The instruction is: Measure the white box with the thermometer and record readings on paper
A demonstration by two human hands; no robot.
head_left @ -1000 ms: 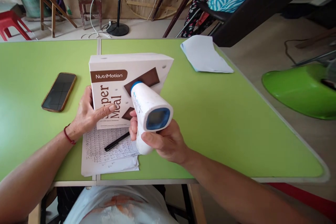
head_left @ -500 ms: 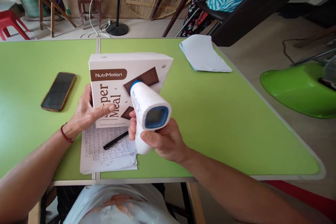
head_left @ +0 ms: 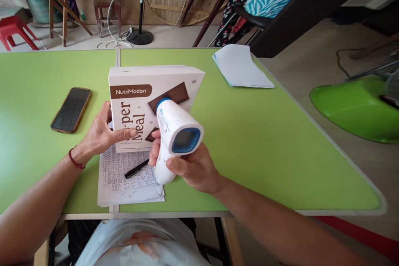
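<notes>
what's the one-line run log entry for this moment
left hand: holds NutriMotion box | right hand: grips handheld device, aimed at box | table: phone left of box, pen on handwritten sheets

One box (head_left: 141,106), one thermometer (head_left: 174,126), one phone (head_left: 71,110), one pen (head_left: 136,168)

Thermometer (head_left: 175,124): smooth plastic. Box (head_left: 140,106): matt card. Phone screen (head_left: 71,110): glossy. Tabletop (head_left: 255,141): smooth.
</notes>
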